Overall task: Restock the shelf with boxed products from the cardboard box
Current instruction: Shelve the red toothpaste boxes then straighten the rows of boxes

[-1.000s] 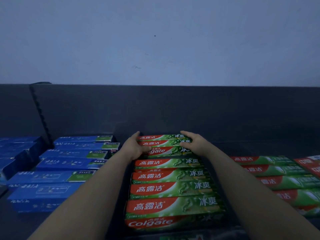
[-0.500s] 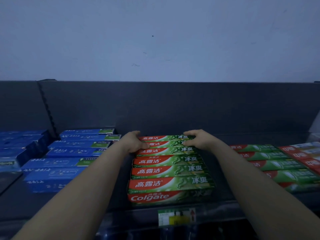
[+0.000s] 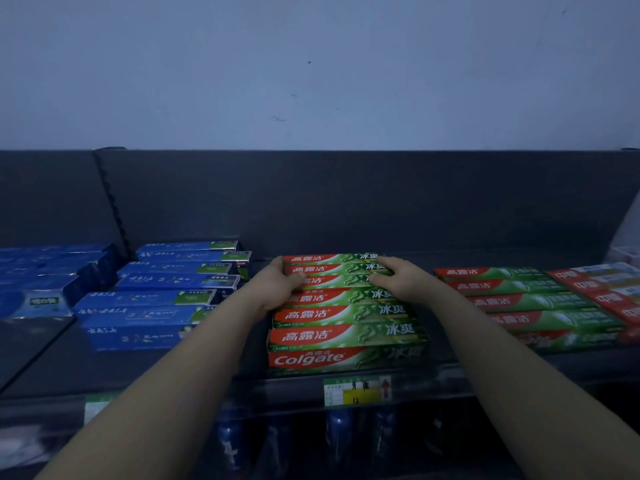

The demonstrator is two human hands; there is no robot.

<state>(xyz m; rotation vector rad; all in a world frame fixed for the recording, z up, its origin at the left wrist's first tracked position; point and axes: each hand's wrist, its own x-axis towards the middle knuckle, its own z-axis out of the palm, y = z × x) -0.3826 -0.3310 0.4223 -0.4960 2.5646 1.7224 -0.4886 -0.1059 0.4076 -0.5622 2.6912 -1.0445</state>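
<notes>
The fingers (image 3: 380, 262) of the right hand (image 3: 398, 280) lie curled over the right ends of the farthest boxes in a row of red-and-green cardboard toothpaste cartons (image 3: 346, 317), with the thumb pressed against the carton side just nearer. Across from it, the left hand (image 3: 280, 284) wraps the left ends of the same far boxes, its thumb resting on top of one, so both hands grasp those boxes between them. The row lies flat on the dark grey metal shelf (image 3: 156, 368), each carton set crosswise and stepped from the shelf's front edge back toward the dark back panel (image 3: 346, 202); the nearest carton shows its side with the brand name in white letters. Both bare forearms reach in from the near edge on either side of the row. To the left, apart from it, lie long blue cardboard cartons (image 3: 156, 303) in loose, slightly skewed stacks, with darker blue boxes (image 3: 45, 271) further left. To the right sits another group of red-and-green cartons with different print (image 3: 530, 303), and beyond them mostly red cartons (image 3: 609, 292) at the frame's edge. A white, green and yellow price label (image 3: 356, 391) hangs on the shelf's front rail just below the row. Under the shelf, dim blue bottles (image 3: 339, 431) stand. A pale blue-grey wall (image 3: 311, 64) rises above the back panel.
</notes>
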